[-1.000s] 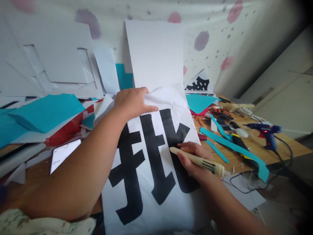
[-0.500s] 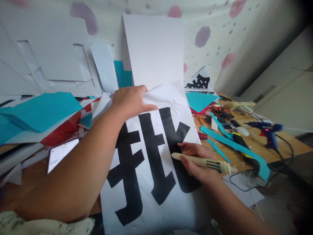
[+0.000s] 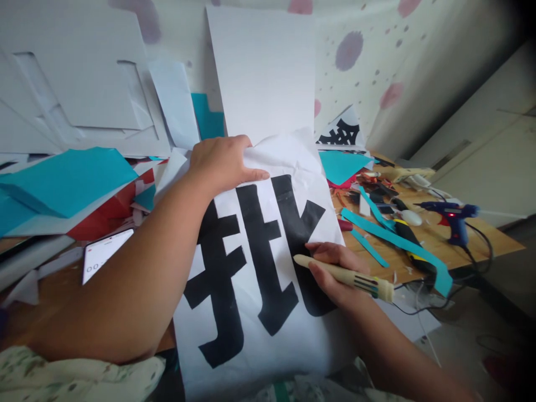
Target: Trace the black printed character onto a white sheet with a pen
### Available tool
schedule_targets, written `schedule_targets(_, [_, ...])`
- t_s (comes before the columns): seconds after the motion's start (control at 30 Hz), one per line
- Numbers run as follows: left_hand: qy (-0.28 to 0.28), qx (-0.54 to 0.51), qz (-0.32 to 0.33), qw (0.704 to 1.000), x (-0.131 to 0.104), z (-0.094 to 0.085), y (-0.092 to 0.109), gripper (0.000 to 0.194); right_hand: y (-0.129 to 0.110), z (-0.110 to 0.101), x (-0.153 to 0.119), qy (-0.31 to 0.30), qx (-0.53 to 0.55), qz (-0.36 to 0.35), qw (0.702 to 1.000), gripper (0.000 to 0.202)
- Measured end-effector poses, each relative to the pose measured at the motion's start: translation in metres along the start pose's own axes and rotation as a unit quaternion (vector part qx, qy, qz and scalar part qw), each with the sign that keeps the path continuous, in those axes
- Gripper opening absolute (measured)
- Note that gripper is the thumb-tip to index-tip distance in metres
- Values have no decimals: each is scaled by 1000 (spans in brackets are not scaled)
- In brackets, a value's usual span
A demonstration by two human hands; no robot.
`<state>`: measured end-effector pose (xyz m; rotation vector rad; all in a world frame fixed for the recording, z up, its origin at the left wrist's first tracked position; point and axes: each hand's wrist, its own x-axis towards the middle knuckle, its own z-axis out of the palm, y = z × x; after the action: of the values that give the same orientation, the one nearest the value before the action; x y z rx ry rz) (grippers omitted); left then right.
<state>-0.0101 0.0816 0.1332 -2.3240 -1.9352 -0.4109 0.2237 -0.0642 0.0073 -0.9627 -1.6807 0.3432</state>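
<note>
A white paper sheet (image 3: 268, 352) printed with large black character strokes (image 3: 228, 279) slopes up in front of me; its surface is creased near the top. My left hand (image 3: 224, 164) grips its upper edge, thumb across the front and the other fingertips out of sight. In my right hand (image 3: 337, 268) is a thick cream multicolour pen (image 3: 347, 274), pinched between thumb and fingers. The pen's tapered end lies over the left edge of the right-hand black stroke (image 3: 299, 226); whether it touches the paper I cannot tell.
On the right of the wooden table (image 3: 489, 240) are a blue glue gun (image 3: 456, 218) with its cord, turquoise strips (image 3: 402, 245) and a yellow-black tool (image 3: 406, 231). A phone (image 3: 104, 251) and turquoise paper (image 3: 71, 181) lie left. White boards (image 3: 268, 72) stand behind.
The whole view has shifted a little, so surroundings appear slightly higher. Both hands keep their grips, and the pen stays at the same black stroke.
</note>
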Motion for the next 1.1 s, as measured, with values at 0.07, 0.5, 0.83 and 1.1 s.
schedule_targets(0.07, [0, 1, 2, 1000, 0, 0, 0, 79, 1, 0, 0, -17, -6, -6, 1000, 15])
schedule_targets(0.5, [-15, -7, -4, 1000, 1, 1, -2, 85, 0, -2, -3, -46, 30, -54, 997, 16])
schedule_targets(0.83, [-3, -9, -9, 1000, 0, 0, 0, 86, -4, -4, -10, -30, 21, -57, 998, 14])
schedule_targets(1.1, [-6, -16, -10, 1000, 1, -1, 0, 87, -12, -12, -23, -46, 52, -58, 996, 14])
